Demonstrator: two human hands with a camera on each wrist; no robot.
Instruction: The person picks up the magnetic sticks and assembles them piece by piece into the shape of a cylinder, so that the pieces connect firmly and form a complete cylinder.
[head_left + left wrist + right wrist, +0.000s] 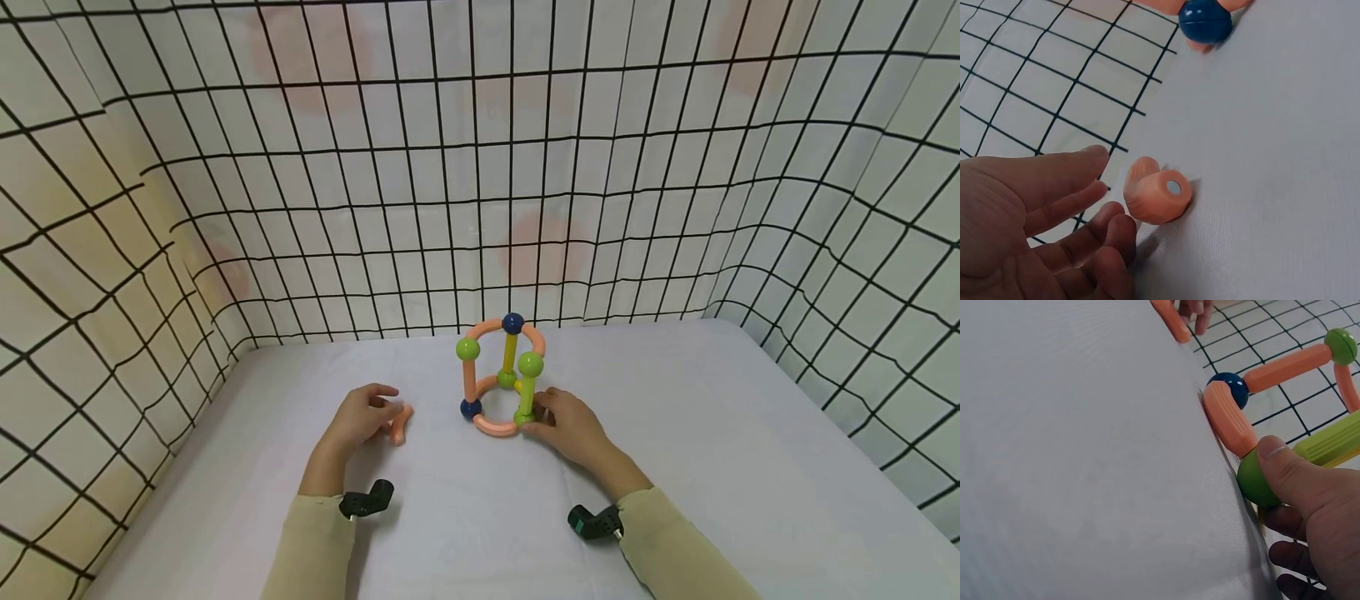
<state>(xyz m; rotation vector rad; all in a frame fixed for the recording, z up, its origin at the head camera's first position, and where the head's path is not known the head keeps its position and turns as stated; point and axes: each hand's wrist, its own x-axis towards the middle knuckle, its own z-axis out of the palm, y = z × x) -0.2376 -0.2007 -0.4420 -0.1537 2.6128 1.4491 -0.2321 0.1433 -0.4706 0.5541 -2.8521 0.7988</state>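
A frame of magnetic balls and rods stands on the white cloth. Its lower ring has curved orange rods (pixel 495 427), a dark blue ball (pixel 471 408) and green balls. Upright rods carry a green ball (pixel 531 364), another green ball (pixel 468 349) and a dark blue ball (pixel 513 323) at the top. With thumb and fingers, my right hand (pixel 573 429) holds the lower front green ball (pixel 1256 479), beneath a light green rod (pixel 1332 439). Left of the frame, my left hand (pixel 362 417) has loosely bent fingers beside a loose curved orange rod (pixel 1159 195), whose metal end faces the left wrist camera.
A white cloth (pixel 465 517) covers the table. Black netting (pixel 472 200) over pale sheeting encloses the back and both sides. A black wrist camera (pixel 367 500) sits on the left sleeve, and another camera (pixel 595 522) on the right.
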